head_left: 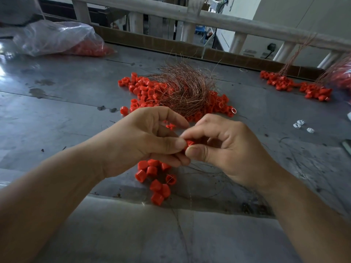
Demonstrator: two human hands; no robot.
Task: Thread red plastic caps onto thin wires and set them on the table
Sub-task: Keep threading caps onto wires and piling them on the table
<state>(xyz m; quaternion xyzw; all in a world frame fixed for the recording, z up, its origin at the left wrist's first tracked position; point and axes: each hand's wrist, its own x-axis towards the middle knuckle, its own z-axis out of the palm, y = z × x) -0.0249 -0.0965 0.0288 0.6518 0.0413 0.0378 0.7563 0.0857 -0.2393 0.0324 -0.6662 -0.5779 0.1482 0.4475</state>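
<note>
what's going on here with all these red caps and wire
A person's left hand and right hand both pinch one red cap between them over a metal table. A short cluster of caps lies just below the hands. Beyond, loose caps surround a wire tangle; wired bunches lie far right, a bag of caps far left.

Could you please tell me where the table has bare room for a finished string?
Bare table left of the cap pile, below the plastic bag, and between that pile and the strung bunches. Crowded: wire bundle, near caps.

Wooden railing [228,21] — white bits [299,124], perhaps clips.
</note>
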